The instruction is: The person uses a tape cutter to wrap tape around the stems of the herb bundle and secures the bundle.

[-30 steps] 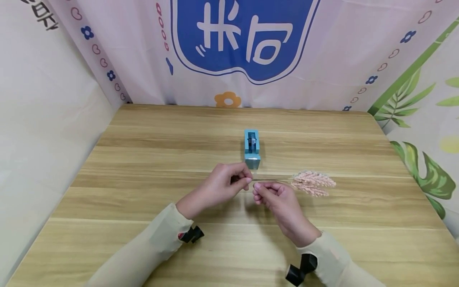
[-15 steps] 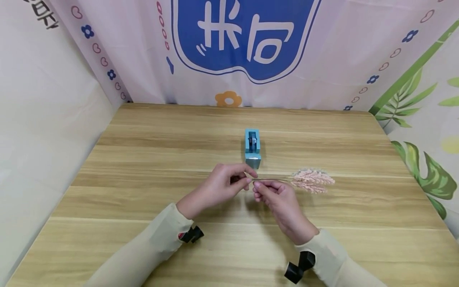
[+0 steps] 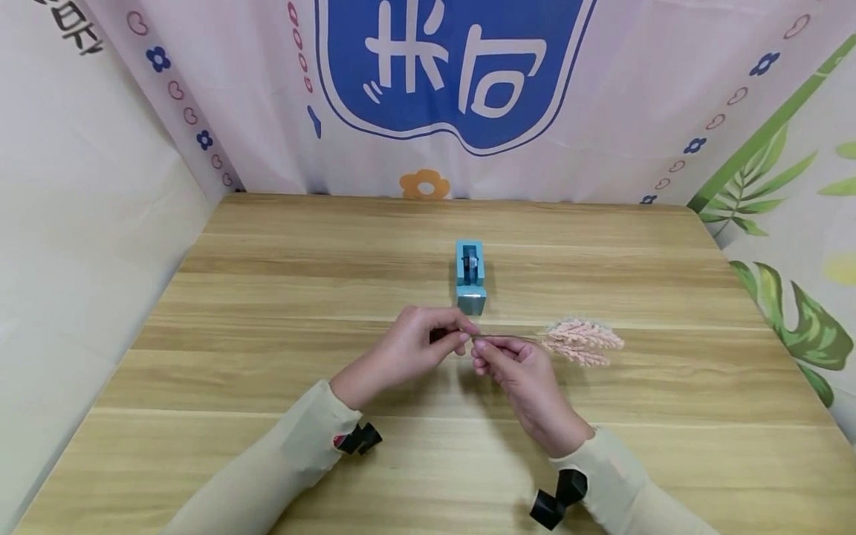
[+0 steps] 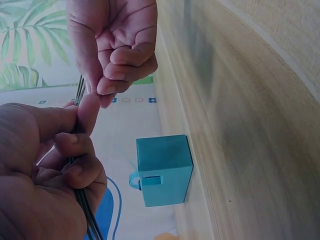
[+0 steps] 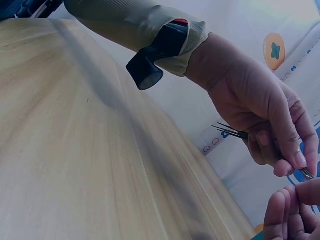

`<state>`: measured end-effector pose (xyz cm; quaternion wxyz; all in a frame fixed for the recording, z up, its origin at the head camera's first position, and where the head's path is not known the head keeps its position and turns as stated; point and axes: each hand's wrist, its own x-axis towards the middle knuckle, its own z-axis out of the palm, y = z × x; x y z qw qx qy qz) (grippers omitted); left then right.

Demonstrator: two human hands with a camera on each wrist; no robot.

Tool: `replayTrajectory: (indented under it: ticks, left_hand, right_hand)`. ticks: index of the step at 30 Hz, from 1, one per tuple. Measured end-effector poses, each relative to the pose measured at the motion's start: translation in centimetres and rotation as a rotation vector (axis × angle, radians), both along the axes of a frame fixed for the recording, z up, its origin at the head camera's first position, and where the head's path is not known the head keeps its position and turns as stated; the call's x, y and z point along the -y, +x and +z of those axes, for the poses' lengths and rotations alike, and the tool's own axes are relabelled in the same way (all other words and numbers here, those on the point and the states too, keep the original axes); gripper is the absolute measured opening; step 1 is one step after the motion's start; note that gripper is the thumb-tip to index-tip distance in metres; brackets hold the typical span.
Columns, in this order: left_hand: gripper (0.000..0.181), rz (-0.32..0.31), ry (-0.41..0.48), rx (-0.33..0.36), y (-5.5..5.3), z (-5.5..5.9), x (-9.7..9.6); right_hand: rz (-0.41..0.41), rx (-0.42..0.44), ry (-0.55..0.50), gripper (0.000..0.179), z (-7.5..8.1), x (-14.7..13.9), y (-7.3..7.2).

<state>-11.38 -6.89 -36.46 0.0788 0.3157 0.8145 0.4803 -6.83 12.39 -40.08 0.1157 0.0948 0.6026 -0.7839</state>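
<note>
Pale pink artificial flower sprays (image 3: pixel 583 342) on thin dark stems (image 4: pixel 90 220) lie sideways between my hands, flower heads to the right. My left hand (image 3: pixel 417 343) grips the bundled stems between thumb and curled fingers; loose stem ends jut out behind it in the right wrist view. Close beside it, my right hand (image 3: pixel 528 390) pinches the stems with thumb and forefinger, its other fingers curled. The fingertips of both hands nearly meet. Just beyond them stands a blue tape dispenser (image 3: pixel 470 271); the left wrist view shows its side.
A wood-grain table (image 3: pixel 281 275) lies beneath the hands. Behind it hangs a printed curtain (image 3: pixel 622 126) with a blue emblem. Leaf-patterned cloth (image 3: pixel 789 319) borders the right side, and a white cloth (image 3: pixel 87 208) the left. Black wrist cameras (image 3: pixel 560 499) sit on both sleeves.
My left forefinger has stretched forward along the stems toward the right hand. The flower heads rose slightly, then dipped back. Both hands otherwise keep nearly the same place.
</note>
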Motion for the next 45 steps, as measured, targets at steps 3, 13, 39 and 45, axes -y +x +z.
replayTrajectory:
  ticks: [3,13,39,45]
  left_hand:
    - [0.016,0.005,0.0,0.006,0.0,0.0,0.0]
    - [0.015,0.023,-0.006,0.02,0.0,0.0,0.2]
    - [0.015,0.035,-0.012,0.023,0.1,0.5,0.5]
    - [0.015,0.025,-0.015,0.019,0.1,0.4,0.4]
  right_hand:
    - [0.016,0.004,0.003,0.023,0.0,-0.1,0.0]
    - [0.087,-0.007,0.1,0.026,-0.2,-0.4,0.4]
    - [0.051,-0.895,0.778,0.009,2.2,-1.3,1.4]
    - [0.019,-1.041,0.805,0.014,2.4,-1.4,1.3]
